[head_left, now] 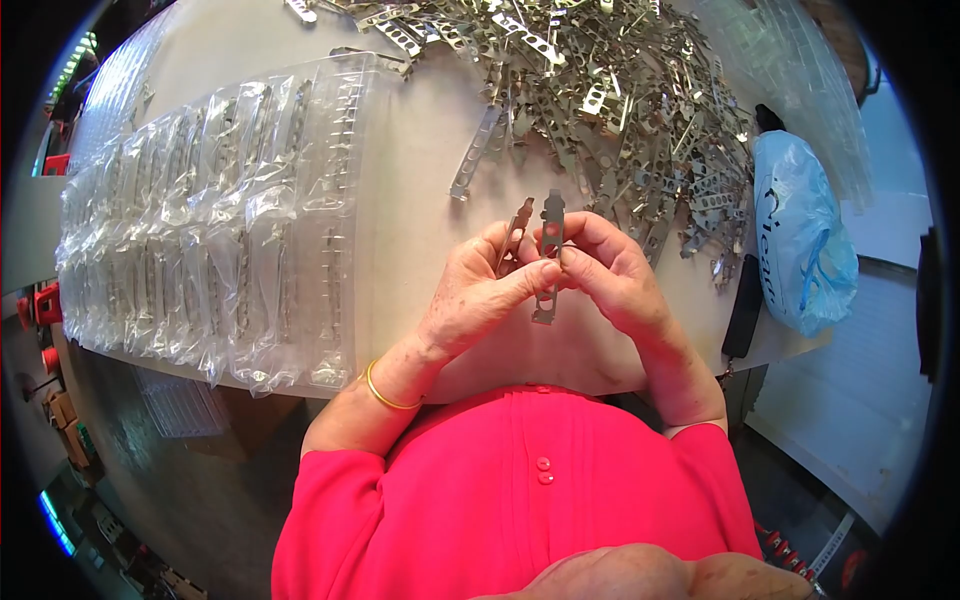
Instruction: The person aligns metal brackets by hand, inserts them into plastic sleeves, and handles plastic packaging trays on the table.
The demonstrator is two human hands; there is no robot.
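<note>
- Your red top (520, 480) lies nearest, below both hands.
- Your right hand (620, 285) pinches the upright bracket (553, 213) between thumb and forefinger, nearly closed; your left thumb meets it too.
- Your left hand (475, 290) also has the tilted bracket (517, 226) among its partly curled fingers, just beside the first.
- Both are over the table (410, 170), near the loose pile (640, 120) and right of the bagged rows (200, 230).
- Pinch lightly on flat faces, clear of edges, so neither thin strip bends or scrapes.
</note>
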